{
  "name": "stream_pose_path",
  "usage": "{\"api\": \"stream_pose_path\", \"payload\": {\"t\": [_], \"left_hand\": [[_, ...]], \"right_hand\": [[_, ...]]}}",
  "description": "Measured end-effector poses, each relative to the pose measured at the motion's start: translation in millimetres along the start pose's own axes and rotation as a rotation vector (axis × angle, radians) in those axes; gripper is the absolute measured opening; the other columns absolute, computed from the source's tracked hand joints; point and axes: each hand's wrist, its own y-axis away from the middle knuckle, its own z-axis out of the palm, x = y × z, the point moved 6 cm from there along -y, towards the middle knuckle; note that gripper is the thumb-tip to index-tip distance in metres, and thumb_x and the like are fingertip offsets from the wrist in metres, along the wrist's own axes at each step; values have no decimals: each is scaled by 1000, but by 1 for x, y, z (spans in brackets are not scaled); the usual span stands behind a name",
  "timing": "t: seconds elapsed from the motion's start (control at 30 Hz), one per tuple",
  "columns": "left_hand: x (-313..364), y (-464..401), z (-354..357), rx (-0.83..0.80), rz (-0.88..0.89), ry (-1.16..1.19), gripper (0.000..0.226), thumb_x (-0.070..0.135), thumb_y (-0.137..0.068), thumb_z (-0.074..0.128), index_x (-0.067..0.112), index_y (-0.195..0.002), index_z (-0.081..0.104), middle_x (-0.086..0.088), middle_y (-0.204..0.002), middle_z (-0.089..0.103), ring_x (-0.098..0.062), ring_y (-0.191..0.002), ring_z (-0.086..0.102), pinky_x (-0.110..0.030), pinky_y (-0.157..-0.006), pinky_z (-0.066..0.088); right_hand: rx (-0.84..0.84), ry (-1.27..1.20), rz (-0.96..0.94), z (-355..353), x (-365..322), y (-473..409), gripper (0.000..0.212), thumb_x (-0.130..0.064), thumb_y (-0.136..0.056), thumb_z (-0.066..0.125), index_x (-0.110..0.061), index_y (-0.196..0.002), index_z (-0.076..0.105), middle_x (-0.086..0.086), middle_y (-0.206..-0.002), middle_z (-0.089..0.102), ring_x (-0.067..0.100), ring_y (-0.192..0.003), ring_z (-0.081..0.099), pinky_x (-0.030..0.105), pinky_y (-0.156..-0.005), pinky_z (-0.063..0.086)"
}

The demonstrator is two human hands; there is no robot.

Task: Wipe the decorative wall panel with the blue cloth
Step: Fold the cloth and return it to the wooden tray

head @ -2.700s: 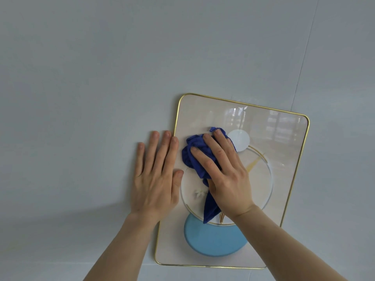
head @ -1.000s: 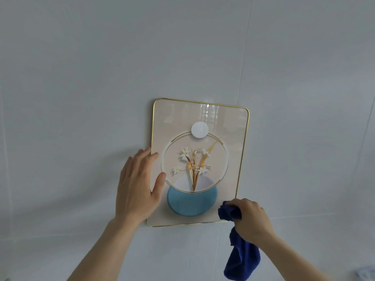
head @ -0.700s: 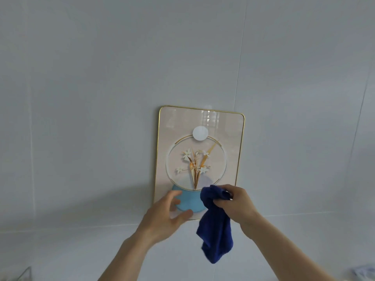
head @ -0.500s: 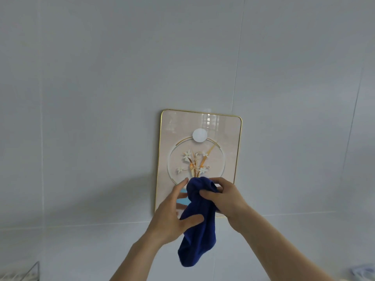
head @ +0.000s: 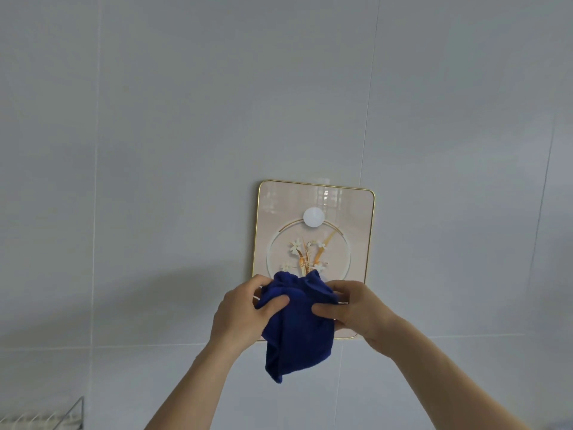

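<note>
The decorative wall panel (head: 313, 218) hangs on the grey tiled wall, beige with a thin gold rim, a white disc and a flower motif in a ring. Its lower part is hidden behind my hands. The blue cloth (head: 297, 330) hangs bunched in front of the panel's bottom, held away from the wall. My left hand (head: 242, 311) grips the cloth's upper left, thumb pressed on top. My right hand (head: 356, 308) pinches its upper right side.
The grey tiled wall (head: 186, 150) fills the view, with seams running vertically and one horizontal seam just below the panel. A wire rack corner (head: 62, 417) shows at the bottom left.
My left hand has left the panel's edge and taken hold of the cloth, which my right hand has brought up in front of the panel's bottom. The panel sits farther away in view.
</note>
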Motion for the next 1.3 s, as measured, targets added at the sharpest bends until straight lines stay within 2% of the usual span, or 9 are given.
{"api": "stream_pose_path", "payload": {"t": [0.17, 0.23, 0.3, 0.4, 0.47, 0.53, 0.7, 0.93, 1.3], "left_hand": [[2, -3, -6, -56, 45, -259, 28, 57, -90, 64, 32, -103, 65, 15, -116, 51, -12, -101, 59, -35, -82, 54], [4, -1, -3, -71, 68, -352, 30, 59, -92, 62, 30, -103, 65, 16, -109, 55, -13, -99, 57, -34, -82, 51], [6, 1, -1, -69, 75, -414, 32, 60, -93, 59, 31, -104, 66, 14, -98, 62, -15, -89, 57, -31, -78, 49], [3, 0, 2, -67, 60, -434, 33, 63, -92, 58, 33, -104, 66, 10, -94, 70, -19, -84, 63, -32, -73, 49], [1, -1, 5, -80, 51, -441, 34, 64, -92, 56, 34, -104, 65, 9, -95, 71, -21, -86, 65, -33, -73, 50], [0, -2, 10, -99, 49, -447, 35, 65, -93, 55, 34, -105, 65, 9, -96, 71, -22, -86, 65, -34, -74, 50], [0, -3, 32, -143, 25, -439, 34, 64, -92, 55, 34, -106, 65, 10, -92, 69, -23, -88, 64, -34, -73, 45], [0, 1, 82, -240, 11, -404, 32, 64, -92, 56, 35, -103, 63, 9, -91, 67, -23, -87, 63, -34, -69, 42], [3, 32, 228, -439, -27, -311, 27, 59, -91, 59, 35, -104, 62, 9, -99, 71, -23, -90, 65, -34, -74, 46]], "right_hand": [[100, 333, 4, -16, 4, -3, 21, -9, -83, 77, -19, -101, 77, 5, -96, 79, 24, -88, 75, 31, -72, 62], [105, 499, -9, -14, 3, -5, 15, -14, -84, 76, -24, -95, 73, -4, -92, 74, 15, -80, 69, 23, -65, 53], [103, 648, -31, -13, 1, -6, 12, -20, -87, 75, -25, -97, 71, -7, -92, 69, 13, -77, 63, 19, -61, 44], [110, 785, -45, -14, 2, -7, 21, -30, -89, 72, -20, -109, 73, -1, -102, 70, 20, -88, 62, 28, -72, 50], [118, 876, -29, -16, 5, -6, 25, -37, -91, 69, -20, -109, 71, -2, -105, 69, 22, -95, 62, 37, -82, 54], [126, 938, -7, -19, 6, -5, 24, -41, -93, 67, -20, -105, 68, -4, -103, 67, 24, -99, 62, 40, -84, 55], [150, 1025, 44, -33, 15, -2, 24, -41, -96, 63, -23, -111, 66, -1, -106, 66, 29, -103, 62, 38, -80, 51], [180, 1019, 106, -63, 47, 12, 30, -41, -93, 67, -27, -119, 67, 0, -118, 71, 30, -109, 63, 40, -86, 53], [178, 993, 300, -144, 168, 43, 32, -39, -93, 68, -27, -123, 66, 0, -121, 69, 29, -113, 61, 35, -82, 45]]}}
